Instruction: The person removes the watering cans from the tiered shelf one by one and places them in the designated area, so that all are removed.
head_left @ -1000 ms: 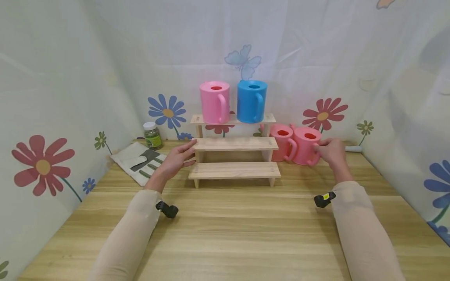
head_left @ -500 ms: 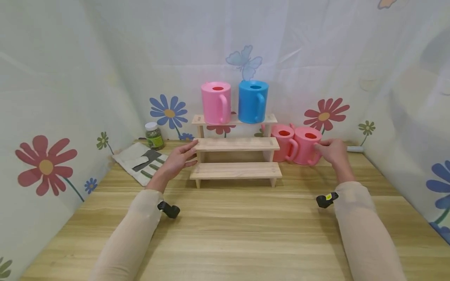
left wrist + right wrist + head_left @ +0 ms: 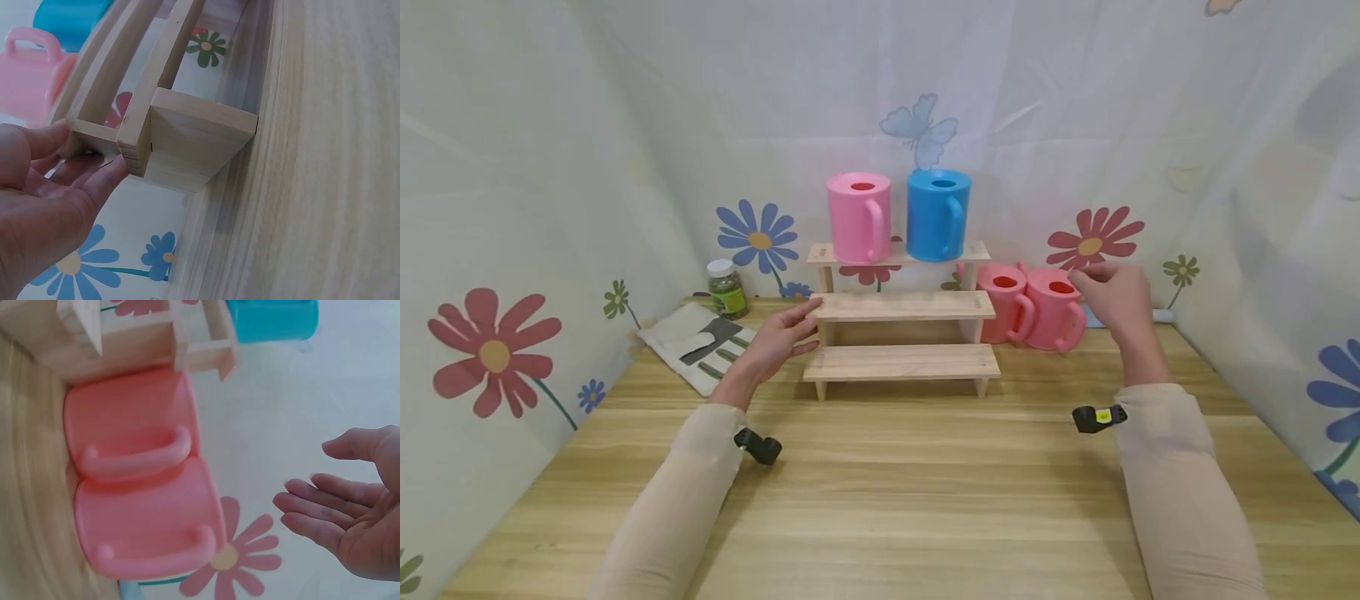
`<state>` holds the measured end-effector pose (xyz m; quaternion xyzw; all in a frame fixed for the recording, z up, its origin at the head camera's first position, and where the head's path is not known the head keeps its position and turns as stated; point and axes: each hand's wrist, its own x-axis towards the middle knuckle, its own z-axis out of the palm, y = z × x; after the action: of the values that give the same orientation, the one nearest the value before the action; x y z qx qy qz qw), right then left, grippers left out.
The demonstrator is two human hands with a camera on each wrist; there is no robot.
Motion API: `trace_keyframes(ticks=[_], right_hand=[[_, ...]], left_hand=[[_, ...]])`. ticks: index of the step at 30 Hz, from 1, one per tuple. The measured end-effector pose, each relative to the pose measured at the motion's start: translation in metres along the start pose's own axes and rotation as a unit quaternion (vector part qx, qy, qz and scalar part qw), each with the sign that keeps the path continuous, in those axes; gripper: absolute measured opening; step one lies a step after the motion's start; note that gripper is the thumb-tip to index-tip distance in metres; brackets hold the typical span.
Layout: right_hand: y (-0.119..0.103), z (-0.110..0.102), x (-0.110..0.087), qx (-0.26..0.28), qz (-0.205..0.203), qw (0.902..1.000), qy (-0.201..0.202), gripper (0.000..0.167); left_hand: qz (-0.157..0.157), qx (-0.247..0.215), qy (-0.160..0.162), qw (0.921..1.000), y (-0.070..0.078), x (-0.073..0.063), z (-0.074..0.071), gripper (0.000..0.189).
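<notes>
A three-step wooden display stand (image 3: 901, 362) stands on the table. My left hand (image 3: 775, 343) is at the left end of its middle step; in the left wrist view my thumb and fingers (image 3: 107, 181) pinch the board's end. On the top step are a pink mug (image 3: 853, 221) and a blue mug (image 3: 931, 218), handles toward me. Two coral-pink mugs, the inner one (image 3: 996, 312) and the outer one (image 3: 1047, 312), touch each other on the table right of the stand. My right hand (image 3: 1118, 304) is raised beside the outer mug, apart from it, fingers extended and holding nothing.
A white-and-grey work glove (image 3: 679, 329) lies at the left, near a lidded jar (image 3: 726, 290) with a green label. Behind my right hand lies a pale blue and white object (image 3: 1161, 317), partly hidden. A flower-printed curtain (image 3: 1037, 100) encloses the table's back and sides.
My right hand has let go of the outer coral-pink mug and lifted up away from it. The left hand stays at the stand, and the mugs keep their places.
</notes>
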<state>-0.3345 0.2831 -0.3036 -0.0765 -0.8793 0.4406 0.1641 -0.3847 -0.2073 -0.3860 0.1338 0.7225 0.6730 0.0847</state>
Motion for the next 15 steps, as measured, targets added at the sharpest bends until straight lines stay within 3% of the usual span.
trace_keyframes(ticks=[9,15], right_hand=[[-0.033,0.003,-0.016,0.027,-0.05,0.9984,0.001,0.054],[-0.07,0.022,-0.009,0.053,-0.098,0.9931,-0.037,0.058]], left_hand=[[0.013,0.006,0.001,0.9999,0.002,-0.001,0.003,0.05],[0.013,0.009,-0.001,0.9999,0.002,-0.003,0.003,0.049]])
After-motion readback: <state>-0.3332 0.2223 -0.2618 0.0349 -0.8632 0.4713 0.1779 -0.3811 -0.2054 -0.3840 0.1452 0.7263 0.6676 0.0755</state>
